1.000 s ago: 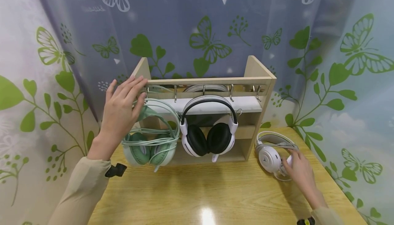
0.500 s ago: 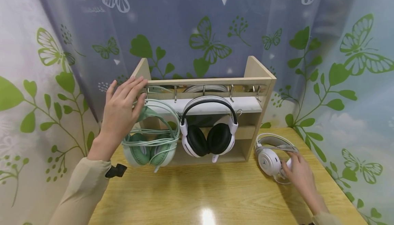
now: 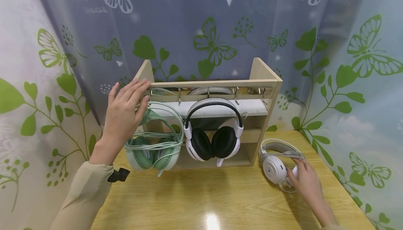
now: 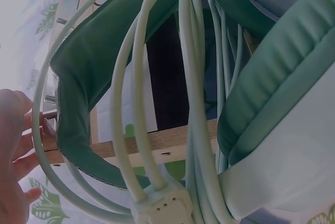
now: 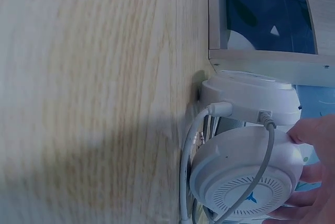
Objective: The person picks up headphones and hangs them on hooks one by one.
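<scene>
My left hand [image 3: 122, 113] rests on the top left corner of a wooden rack [image 3: 217, 83], its fingers extended over the edge. Just below it hangs a mint-green headset [image 3: 145, 158] with its cable wound around it; in the left wrist view its green headband [image 4: 78, 98] lies beside the fingers. At the right, my right hand [image 3: 306, 182] grips one ear cup of a white and grey headset [image 3: 273, 169] on the table. The right wrist view has thumb and fingers around that white ear cup [image 5: 241, 182], its cables trailing over the cups.
A white headset with black pads [image 3: 231, 142] hangs at the rack's middle. Several metal hooks [image 3: 237, 95] line the upper rail, and a white shelf [image 3: 255, 107] sits behind them. The wooden table [image 3: 176, 202] extends in front; a butterfly-print curtain [image 3: 176, 9] backs it.
The white and grey headset has shifted slightly toward the front and left, with my right hand moving along on it. My left hand and the hanging headsets have stayed put.
</scene>
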A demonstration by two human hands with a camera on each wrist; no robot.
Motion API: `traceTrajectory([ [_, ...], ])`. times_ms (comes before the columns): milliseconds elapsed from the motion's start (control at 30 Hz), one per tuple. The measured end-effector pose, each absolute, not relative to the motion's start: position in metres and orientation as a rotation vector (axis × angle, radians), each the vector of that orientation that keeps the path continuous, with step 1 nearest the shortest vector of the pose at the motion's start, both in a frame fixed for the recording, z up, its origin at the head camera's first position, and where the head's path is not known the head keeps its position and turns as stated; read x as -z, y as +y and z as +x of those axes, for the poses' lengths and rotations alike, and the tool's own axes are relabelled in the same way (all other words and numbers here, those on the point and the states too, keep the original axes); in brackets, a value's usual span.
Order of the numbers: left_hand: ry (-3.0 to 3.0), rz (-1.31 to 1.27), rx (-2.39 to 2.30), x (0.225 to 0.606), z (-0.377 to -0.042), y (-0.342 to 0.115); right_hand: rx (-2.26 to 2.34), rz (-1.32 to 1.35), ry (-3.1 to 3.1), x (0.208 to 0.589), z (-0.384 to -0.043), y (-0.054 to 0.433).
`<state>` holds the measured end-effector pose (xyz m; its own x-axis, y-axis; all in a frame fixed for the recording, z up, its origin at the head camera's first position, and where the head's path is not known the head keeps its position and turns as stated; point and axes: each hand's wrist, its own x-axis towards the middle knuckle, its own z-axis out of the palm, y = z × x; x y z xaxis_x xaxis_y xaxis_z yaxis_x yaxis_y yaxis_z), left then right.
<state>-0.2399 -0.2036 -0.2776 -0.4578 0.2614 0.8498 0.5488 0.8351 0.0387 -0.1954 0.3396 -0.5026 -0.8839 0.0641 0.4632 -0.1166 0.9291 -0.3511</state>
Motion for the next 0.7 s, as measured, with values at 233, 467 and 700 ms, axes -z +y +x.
traceTrajectory([
  [233, -2.059, -0.598, 0.386, 0.278, -0.24, -0.203, -0.508, 0.038, -2.646, 0.503, -0.188, 0.338],
  [467, -2.059, -0.596, 0.383, 0.277, -0.239, -0.203, -0.512, 0.025, -2.664, 0.502, -0.181, 0.334],
  [700, -2.059, -0.596, 0.376, 0.277, -0.239, -0.203, -0.529, 0.001, -2.647, 0.504, -0.175, 0.329],
])
